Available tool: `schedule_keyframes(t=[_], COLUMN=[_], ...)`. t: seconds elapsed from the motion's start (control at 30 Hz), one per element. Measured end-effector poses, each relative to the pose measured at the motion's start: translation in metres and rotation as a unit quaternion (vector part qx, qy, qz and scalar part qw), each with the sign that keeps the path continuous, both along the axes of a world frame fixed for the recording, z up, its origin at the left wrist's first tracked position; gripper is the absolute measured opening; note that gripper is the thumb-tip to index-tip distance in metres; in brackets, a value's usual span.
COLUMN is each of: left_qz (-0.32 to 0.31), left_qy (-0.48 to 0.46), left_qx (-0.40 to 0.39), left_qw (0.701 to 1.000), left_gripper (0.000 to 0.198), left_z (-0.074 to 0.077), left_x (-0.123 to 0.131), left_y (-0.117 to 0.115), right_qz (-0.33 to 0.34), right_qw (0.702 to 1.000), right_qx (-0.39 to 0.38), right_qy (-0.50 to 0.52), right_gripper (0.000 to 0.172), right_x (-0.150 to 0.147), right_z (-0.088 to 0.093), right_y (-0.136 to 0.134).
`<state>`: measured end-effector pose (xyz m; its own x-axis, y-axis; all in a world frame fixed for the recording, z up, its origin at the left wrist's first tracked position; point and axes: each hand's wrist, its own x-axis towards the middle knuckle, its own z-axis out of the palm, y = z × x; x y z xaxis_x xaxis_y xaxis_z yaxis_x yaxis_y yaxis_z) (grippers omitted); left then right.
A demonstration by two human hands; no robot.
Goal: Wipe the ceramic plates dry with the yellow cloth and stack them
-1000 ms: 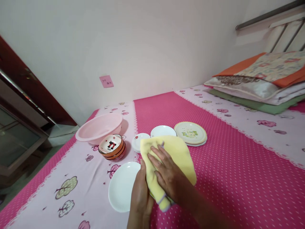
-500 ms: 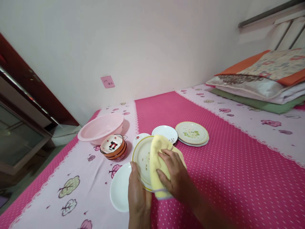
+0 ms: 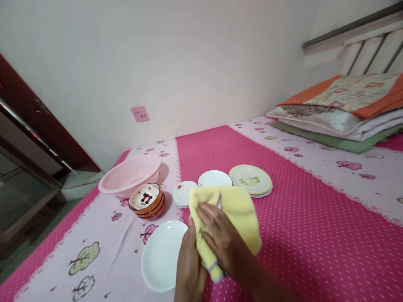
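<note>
My left hand is wrapped round the left edge of a plate, which the yellow cloth now hides almost wholly. Spread over it, the yellow cloth hangs off to the right. My right hand presses the cloth against the plate, fingers bent and gripping the fabric. A plain white plate lies on the bed just left of my left hand. Beyond the cloth are a stack of small white plates, a dark-rimmed white plate and a stack of yellow-rimmed plates.
A pink basin stands at the back left, with stacked orange cat bowls in front of it. Folded bedding and pillows lie at the far right. A pink note is on the wall behind the bed.
My right hand has moved the cloth leftward across the held plate, covering its face. The small plate stack shows more fully now. The camera view has shifted slightly.
</note>
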<state>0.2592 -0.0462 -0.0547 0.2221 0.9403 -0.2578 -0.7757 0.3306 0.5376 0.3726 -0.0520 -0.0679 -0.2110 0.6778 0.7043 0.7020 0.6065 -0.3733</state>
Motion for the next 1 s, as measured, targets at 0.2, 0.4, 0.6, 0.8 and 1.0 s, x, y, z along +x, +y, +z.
schedule_keyframes(t=[0.2,0.4,0.6,0.8,1.0], left_qz=[0.004,0.096,0.156,0.06,-0.08], left_qy=[0.011,0.0,-0.001,0.03,0.134], left_qx=[0.051,0.025,0.004,0.03,0.051], left_qw=[0.999,0.995,0.988,0.997,0.986], left_gripper=[0.041,0.047,0.046,0.047,0.044], left_z=[0.009,0.012,0.017,0.02,0.023], left_x=[0.011,0.0,-0.002,-0.014,-0.025], left_y=[-0.009,-0.004,0.001,0.002,-0.005], right_qz=[-0.153,-0.13,-0.126,-0.106,-0.095], right_qw=[0.987,0.972,0.956,0.949,0.965], right_qx=[0.04,-0.073,-0.151,-0.162,-0.17], right_qy=[0.026,0.18,0.215,0.25,0.178], right_gripper=[0.054,0.053,0.056,0.055,0.057], right_x=[0.033,0.038,0.023,0.045,0.073], right_z=[-0.008,-0.022,-0.025,-0.014,0.015], right_y=[0.023,0.029,0.02,0.019,0.016])
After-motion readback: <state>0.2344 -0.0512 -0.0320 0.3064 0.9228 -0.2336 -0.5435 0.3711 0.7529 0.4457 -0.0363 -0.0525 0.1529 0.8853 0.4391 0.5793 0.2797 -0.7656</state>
